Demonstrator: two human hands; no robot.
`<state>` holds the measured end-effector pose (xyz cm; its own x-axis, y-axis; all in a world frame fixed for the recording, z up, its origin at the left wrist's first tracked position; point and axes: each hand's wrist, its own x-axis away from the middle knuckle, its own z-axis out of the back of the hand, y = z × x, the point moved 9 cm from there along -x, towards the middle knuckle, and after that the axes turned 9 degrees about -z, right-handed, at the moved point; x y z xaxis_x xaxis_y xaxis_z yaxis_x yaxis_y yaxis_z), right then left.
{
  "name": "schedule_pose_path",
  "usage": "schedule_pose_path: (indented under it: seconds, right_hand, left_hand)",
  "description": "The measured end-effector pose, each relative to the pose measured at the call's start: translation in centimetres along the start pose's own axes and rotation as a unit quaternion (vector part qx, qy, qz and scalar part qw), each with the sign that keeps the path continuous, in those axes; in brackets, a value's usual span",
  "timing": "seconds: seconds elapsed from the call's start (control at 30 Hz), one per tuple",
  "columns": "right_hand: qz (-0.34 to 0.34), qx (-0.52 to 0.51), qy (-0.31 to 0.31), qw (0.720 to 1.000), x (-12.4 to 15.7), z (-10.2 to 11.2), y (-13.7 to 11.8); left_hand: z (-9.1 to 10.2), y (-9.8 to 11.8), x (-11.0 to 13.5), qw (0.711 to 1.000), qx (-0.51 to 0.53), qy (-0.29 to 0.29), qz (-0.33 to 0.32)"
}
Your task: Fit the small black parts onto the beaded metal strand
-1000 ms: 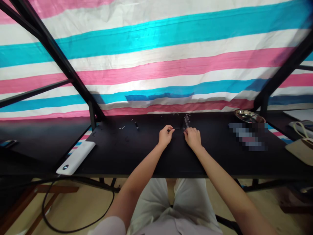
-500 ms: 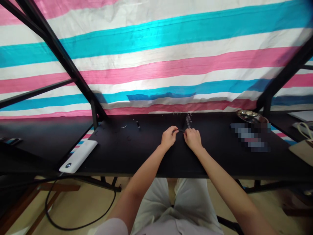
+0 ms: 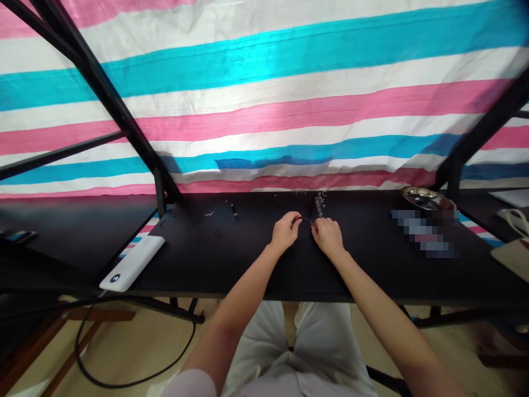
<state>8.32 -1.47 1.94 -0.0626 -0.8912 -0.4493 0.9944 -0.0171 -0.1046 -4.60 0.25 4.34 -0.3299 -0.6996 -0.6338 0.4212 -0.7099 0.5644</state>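
Between my hands runs a thin dark strip [image 3: 306, 219], too small to name further, over the black table [image 3: 248, 264]. My left hand [image 3: 286, 231] is closed, pinching the strip's left end between thumb and fingertips. The fingers of my right hand [image 3: 328, 234] are curled at the strip's right end, close to the tabletop. Just beyond the right hand lies a cluster of small grey rounded pieces [image 3: 319, 204]. A short dark cylinder with light ends [image 3: 234, 210] sits farther left, near some thin white bits [image 3: 210, 213].
A white power bank [image 3: 133, 264] with a cable [image 3: 78, 353] lies at the table's left edge. At the right are a shiny metal dish [image 3: 427, 197] and a blurred-out item [image 3: 424, 234]. A striped sheet [image 3: 264, 105] hangs behind, between dark metal bars [image 3: 103, 91].
Both hands stay almost in place. The right hand has shifted very slightly right, and a little more of the dark strip shows between the hands.
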Motion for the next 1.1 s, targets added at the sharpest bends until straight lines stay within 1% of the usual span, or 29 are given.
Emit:
schedule_pose_path:
  seconds: [0.1, 0.17, 0.23, 0.37, 0.43, 0.57, 0.83, 0.93, 1.1]
  right_hand:
    - [0.006, 0.0, -0.006, 1.0, 0.0, -0.2, -0.2]
    - [0.01, -0.008, -0.007, 1.0, 0.0, -0.3, -0.3]
    - [0.014, -0.022, -0.002, 1.0, 0.0, -0.2, -0.4]
    - [0.036, -0.06, 0.022, 0.997, 0.1, 0.3, -0.6]
    - [0.043, -0.076, 0.032, 0.996, 0.1, 0.4, -0.6]
    - [0.055, -0.091, 0.02, 0.994, 0.2, 0.4, -0.8]
    - [0.04, -0.118, -0.013, 0.992, 0.4, 0.5, -1.7]
    - [0.022, -0.181, -0.026, 0.983, 0.4, 0.1, -1.5]
    - [-0.048, -0.31, -0.044, 0.949, 0.3, -0.7, -0.3]
  left_hand:
    - [-0.3, 0.9, 0.0, 0.999, -0.003, -0.027, -0.021]
    - [-0.4, 1.3, 0.0, 0.999, -0.003, -0.035, -0.028]
    - [-0.6, 1.4, 0.1, 0.999, -0.009, -0.043, -0.023]
    - [-1.3, 1.3, 0.2, 0.996, -0.027, -0.085, -0.014]
    - [-1.5, 1.3, 0.3, 0.995, -0.029, -0.095, -0.015]
    - [-1.6, 1.5, 0.3, 0.996, -0.022, -0.087, -0.015]
    - [-0.8, 1.2, 0.2, 1.0, -0.008, -0.03, -0.001]
    - [-0.6, 1.4, 0.3, 1.0, 0.001, -0.022, -0.003]
    - [-0.6, 1.7, 0.3, 0.999, 0.027, -0.022, -0.003]
